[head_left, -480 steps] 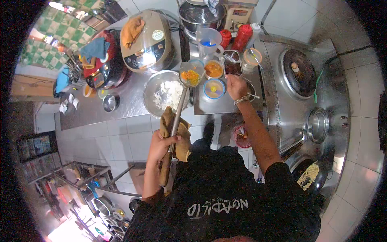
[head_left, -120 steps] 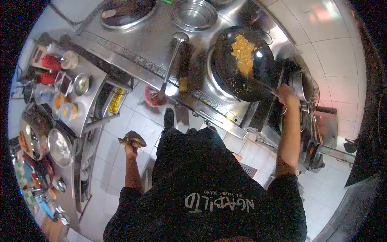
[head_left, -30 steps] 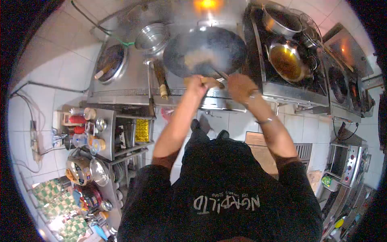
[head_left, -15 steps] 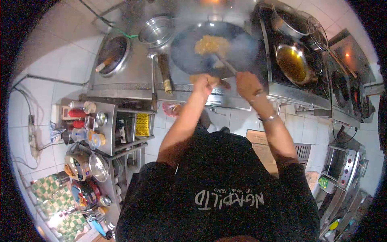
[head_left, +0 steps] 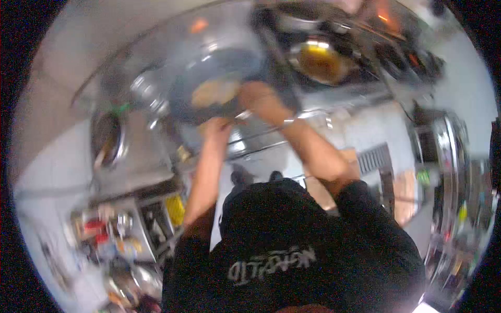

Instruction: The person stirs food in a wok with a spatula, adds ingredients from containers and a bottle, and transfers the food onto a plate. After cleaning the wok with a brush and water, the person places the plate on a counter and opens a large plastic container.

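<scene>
A dark wok point(head_left: 235, 60) stands on the stove in front of me, with a mound of yellowish-brown food point(head_left: 215, 93) in it. My left hand point(head_left: 216, 127) is closed at the wok's near edge; a tan patch beside its fingers may be a cloth, but blur hides the detail. Over the wok's right side, my right hand point(head_left: 258, 97) is closed round the handle of a cooking spatula. The tool's blade is smeared and mostly hidden by the hand and food.
Right of the wok, a pan of yellow oil point(head_left: 321, 62) sits on another burner. At the left are a metal pot point(head_left: 148, 86) and a round dark vessel point(head_left: 108, 138). A side shelf holds red-topped bottles point(head_left: 95, 229), near a yellow crate point(head_left: 176, 209).
My view has swung, so the stove appears tilted and shifted left, and blurred. My right hand is nearer the food and my left hand; the smoke over the wok looks thinner.
</scene>
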`<state>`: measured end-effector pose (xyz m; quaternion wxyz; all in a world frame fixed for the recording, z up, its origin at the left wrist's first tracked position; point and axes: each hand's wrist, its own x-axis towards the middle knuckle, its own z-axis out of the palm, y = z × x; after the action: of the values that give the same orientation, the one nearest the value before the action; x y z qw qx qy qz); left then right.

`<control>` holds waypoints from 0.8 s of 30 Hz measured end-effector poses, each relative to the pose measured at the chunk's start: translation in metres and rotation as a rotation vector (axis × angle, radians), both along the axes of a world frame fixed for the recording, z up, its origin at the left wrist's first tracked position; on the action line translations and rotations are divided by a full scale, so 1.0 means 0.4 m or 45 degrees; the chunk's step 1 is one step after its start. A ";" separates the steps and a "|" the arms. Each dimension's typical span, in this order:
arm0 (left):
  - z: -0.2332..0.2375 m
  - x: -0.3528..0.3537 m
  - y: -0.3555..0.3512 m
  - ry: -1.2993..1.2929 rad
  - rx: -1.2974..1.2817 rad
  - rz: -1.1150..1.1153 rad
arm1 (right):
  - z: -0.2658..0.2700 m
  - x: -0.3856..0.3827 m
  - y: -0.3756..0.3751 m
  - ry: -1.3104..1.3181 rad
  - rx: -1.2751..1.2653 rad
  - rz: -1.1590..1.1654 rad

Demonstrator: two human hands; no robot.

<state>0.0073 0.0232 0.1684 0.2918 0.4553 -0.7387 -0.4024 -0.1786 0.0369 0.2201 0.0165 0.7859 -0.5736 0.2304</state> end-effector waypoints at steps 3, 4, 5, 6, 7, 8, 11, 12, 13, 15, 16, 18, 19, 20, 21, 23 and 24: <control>-0.052 0.010 -0.062 -0.483 -0.258 -0.247 | 0.003 0.022 -0.030 0.156 0.207 0.018; -0.121 0.008 -0.098 -0.245 -0.165 -0.118 | 0.043 0.021 -0.016 0.153 0.225 0.017; -0.224 -0.010 -0.163 0.178 0.045 0.050 | 0.083 0.021 -0.002 0.149 0.243 0.015; -0.303 -0.019 -0.209 0.567 0.395 0.215 | 0.086 0.018 0.007 0.169 0.241 0.045; -0.267 -0.023 -0.194 0.853 0.828 0.436 | 0.092 0.022 0.027 0.179 0.250 0.091; -0.225 -0.026 -0.176 1.187 1.193 0.779 | 0.142 0.023 0.059 0.178 0.252 0.092; 0.021 -0.003 -0.051 1.094 1.394 0.567 | 0.308 0.001 0.168 0.297 0.328 0.047; -0.006 0.008 -0.072 0.889 1.148 0.309 | 0.331 -0.003 0.172 0.296 0.452 0.019; -0.047 0.026 -0.096 0.704 0.864 0.113 | 0.327 0.008 0.176 0.282 0.587 0.027; -0.048 0.049 -0.047 -0.326 -0.306 -0.282 | 0.153 0.019 0.113 0.102 0.603 -0.010; -0.055 0.020 0.043 0.004 -0.588 0.055 | 0.035 0.018 0.098 0.151 0.462 0.019; -0.242 0.060 0.073 -0.029 -0.524 0.105 | -0.058 0.036 0.097 0.212 0.455 -0.073; -0.251 0.025 0.118 0.491 0.159 0.247 | -0.037 0.034 0.111 0.255 0.606 -0.203; -0.253 -0.003 0.167 1.025 0.837 0.389 | -0.005 0.035 0.138 0.231 0.536 -0.223; -0.248 -0.012 0.183 1.578 1.508 0.498 | 0.041 0.025 0.158 0.211 0.461 -0.254; -0.171 0.005 0.172 1.488 1.323 0.465 | 0.144 0.002 0.179 0.270 0.412 -0.230; -0.138 0.009 0.173 1.374 1.182 0.415 | 0.180 -0.006 0.171 0.273 0.411 -0.203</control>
<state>0.0108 0.0924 0.1132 0.4484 0.3745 -0.1679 -0.7940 -0.1810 0.1052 0.2922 -0.0307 0.7505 -0.6583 0.0487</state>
